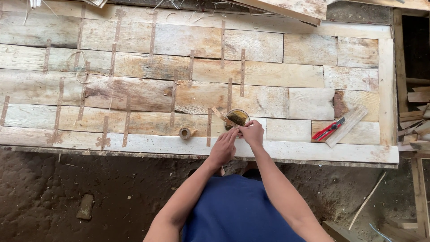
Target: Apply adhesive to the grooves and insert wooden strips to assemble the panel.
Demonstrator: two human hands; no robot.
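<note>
Bare boards lie open between tape roll [184, 132] and red cutter [328, 130], bar the tin [237, 118].

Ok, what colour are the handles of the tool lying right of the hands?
Red, on the pliers, in the head view.

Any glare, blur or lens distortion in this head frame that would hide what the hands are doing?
Head view: soft, even daylight, no glare on the veneer sheet; its long edges bow, so wide-angle distortion; left hand and right hand are fairly sharp, but the tape strip between the fingertips is too small to read; the dirt floor sits darker, in shade.
</note>
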